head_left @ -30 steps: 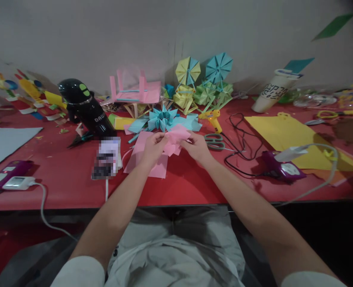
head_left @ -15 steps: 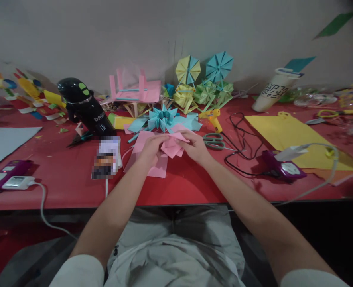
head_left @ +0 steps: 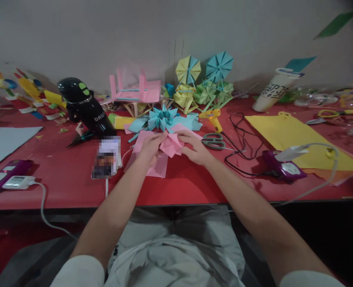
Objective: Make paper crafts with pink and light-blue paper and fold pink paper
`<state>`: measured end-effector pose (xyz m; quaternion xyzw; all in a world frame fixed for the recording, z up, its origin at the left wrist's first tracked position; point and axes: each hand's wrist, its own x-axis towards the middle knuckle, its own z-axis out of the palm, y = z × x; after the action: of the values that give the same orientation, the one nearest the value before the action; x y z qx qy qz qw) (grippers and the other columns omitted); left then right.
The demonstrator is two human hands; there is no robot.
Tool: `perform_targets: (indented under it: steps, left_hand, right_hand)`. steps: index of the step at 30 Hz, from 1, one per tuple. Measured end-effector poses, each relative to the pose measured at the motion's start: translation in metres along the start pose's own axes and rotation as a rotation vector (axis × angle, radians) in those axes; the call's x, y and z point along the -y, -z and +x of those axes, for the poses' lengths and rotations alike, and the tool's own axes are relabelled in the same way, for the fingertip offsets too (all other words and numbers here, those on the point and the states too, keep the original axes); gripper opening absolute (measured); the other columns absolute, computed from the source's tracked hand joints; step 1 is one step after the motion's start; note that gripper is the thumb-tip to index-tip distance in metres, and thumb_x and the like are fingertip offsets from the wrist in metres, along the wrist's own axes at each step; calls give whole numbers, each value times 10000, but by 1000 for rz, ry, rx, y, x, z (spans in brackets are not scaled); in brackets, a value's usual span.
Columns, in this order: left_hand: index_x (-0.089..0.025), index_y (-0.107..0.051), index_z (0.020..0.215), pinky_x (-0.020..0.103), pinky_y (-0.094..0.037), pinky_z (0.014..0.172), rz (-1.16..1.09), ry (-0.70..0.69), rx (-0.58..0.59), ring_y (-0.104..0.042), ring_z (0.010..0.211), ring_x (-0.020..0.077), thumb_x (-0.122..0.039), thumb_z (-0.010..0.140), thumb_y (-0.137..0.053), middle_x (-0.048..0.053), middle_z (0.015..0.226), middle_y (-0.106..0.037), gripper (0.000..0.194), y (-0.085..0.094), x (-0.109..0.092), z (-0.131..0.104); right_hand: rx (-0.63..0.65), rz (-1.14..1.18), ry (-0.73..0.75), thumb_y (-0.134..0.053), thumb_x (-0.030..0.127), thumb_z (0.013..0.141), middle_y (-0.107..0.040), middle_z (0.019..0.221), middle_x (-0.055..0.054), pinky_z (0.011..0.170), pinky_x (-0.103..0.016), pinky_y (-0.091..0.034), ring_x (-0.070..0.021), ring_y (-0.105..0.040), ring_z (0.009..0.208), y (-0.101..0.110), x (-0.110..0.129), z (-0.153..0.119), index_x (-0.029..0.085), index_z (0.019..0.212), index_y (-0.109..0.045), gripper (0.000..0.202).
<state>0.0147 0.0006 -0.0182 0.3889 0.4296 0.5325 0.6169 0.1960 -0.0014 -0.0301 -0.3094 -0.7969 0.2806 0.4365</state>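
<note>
Between my hands is a folded piece of pink paper [head_left: 171, 145], held just above the red table [head_left: 188, 187]. My left hand [head_left: 151, 146] pinches its left side, thumb on top. At its right edge, my right hand [head_left: 195, 147] grips it with bent fingers. Flat pink sheets [head_left: 158, 169] lie under and beside my left hand. Just beyond my hands sits a blue folded-paper star [head_left: 163, 118], with loose blue paper [head_left: 191, 121] next to it. Scissors [head_left: 213, 141] with grey-green handles lie right of my right hand.
A yellow glue gun [head_left: 213, 118] and its black cord [head_left: 239, 155] lie at the right, running to a purple power strip [head_left: 284, 165]. Left are a phone [head_left: 107, 157] and a black bottle [head_left: 88, 111]. Paper models [head_left: 188, 69] stand along the wall; a cup [head_left: 273, 89] leans farther right.
My right fingers have shifted on the pink paper's right edge, and the paper has turned slightly. My left hand keeps its hold; the rest of the table looks the same.
</note>
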Motion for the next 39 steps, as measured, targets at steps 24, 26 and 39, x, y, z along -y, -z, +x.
perform_targets:
  steps: [24, 26, 39]
  left_hand:
    - [-173, -737, 792, 283, -479, 759, 458, -356, 26, -614, 795, 164, -371, 786, -666, 37, 811, -702, 211, 11, 4, 5]
    - [-174, -736, 815, 273, -482, 744, 450, -342, 21, -613, 797, 160, -388, 792, -665, 37, 833, -699, 227, 11, 5, 5]
    - [-149, -708, 903, 298, -537, 705, 205, -82, 246, -626, 691, 135, -300, 556, -876, 26, 793, -681, 414, 3, -2, -5]
  right_hand:
    - [-29, 322, -374, -787, 443, 663, -642, 730, -8, 639, -300, -505, -131, -587, 655, 0, -6, 3, 188, 823, -589, 360]
    - [-37, 343, -384, -803, 442, 641, -640, 720, -4, 636, -299, -504, -130, -587, 653, 0, -6, 3, 188, 821, -590, 377]
    - [-184, 371, -453, -851, 358, 548, -649, 822, -14, 740, -327, -507, -142, -592, 736, 1, -8, 4, 190, 865, -602, 436]
